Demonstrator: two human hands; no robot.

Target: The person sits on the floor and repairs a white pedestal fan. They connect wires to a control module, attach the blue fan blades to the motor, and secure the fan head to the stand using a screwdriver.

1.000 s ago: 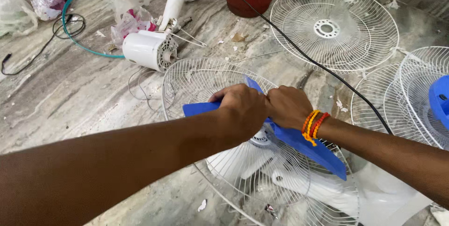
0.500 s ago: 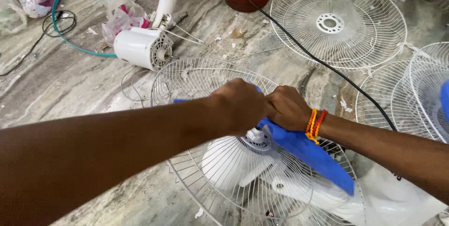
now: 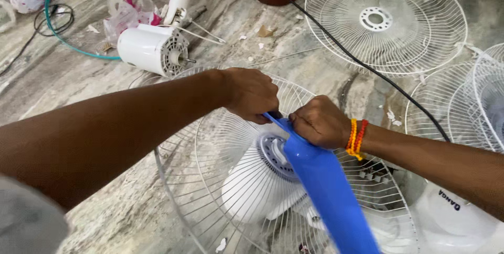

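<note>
Head view: blue fan blade [image 3: 325, 191] slanting toward lower right, both hands' grip on its upper end.

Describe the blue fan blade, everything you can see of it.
The blue blade looks like glossy moulded plastic, smooth and curved, with a soft shine along it. Only one long vane shows clearly; it runs from the hub area down toward the lower edge of the view, where it is cut off. It lies over the white wire guard and the white motor housing. Both hands grip its upper end: the left hand from above left, the right hand from the right. Its centre is hidden under them.
</note>
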